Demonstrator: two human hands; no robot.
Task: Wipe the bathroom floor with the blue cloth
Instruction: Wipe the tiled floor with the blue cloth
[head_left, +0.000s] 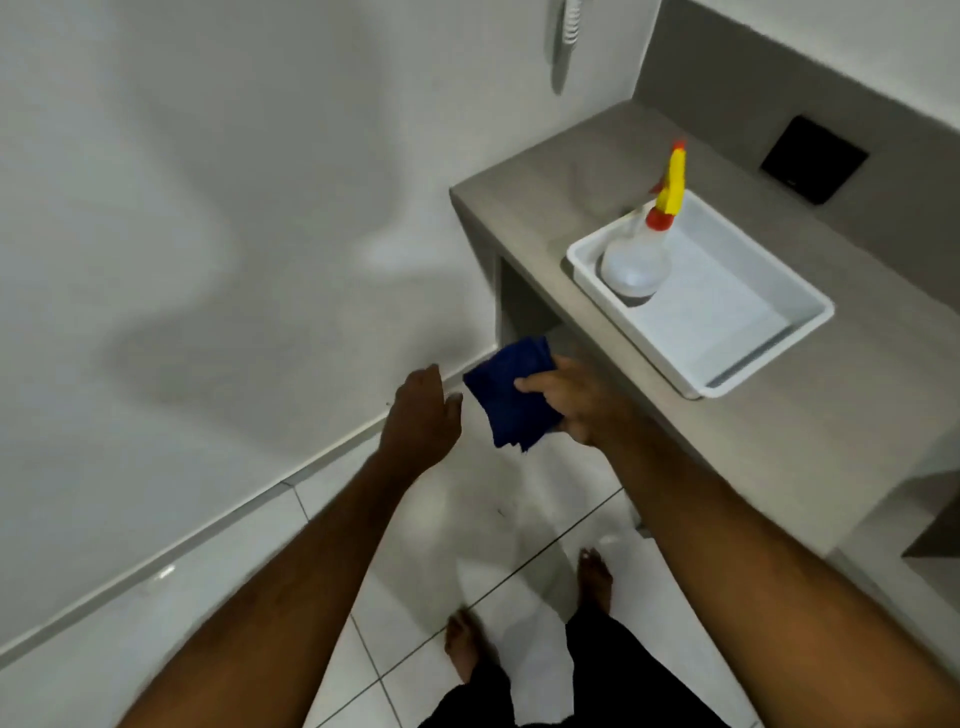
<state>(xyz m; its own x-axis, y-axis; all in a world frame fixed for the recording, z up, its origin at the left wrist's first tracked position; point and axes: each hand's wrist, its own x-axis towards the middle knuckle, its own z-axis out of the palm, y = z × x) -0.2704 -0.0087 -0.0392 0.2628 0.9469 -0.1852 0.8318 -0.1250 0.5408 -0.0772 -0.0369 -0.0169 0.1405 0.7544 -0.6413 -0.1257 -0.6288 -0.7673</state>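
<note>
Blue cloth (511, 397), folded, dark: we find it at centre frame, held in the air above the floor (452, 551), pinched in the right hand (582, 400) with the thumb across its upper face and the fingers closed beneath. Its long axis runs from the upper right down toward the lower left of the frame, the free corners hanging at the bottom edge.

Left hand (421, 415): fingers loosely spread, grasping nothing, just beside the cloth on its left and not touching it.

Floor, white tile with dark grout lines: it lies below the cloth, in the lower centre of the frame, where two bare feet stand. We judge that the coming move turns on this vertical gap; the cloth must come straight down to the tiles, and the right hand, already gripping it, is the nearer one to carry it.

Bench (545, 208), grey: right of frame, carrying a white tray (810, 312) with a spray bottle (636, 260) standing in its upper-left corner. Neither is touched.
</note>
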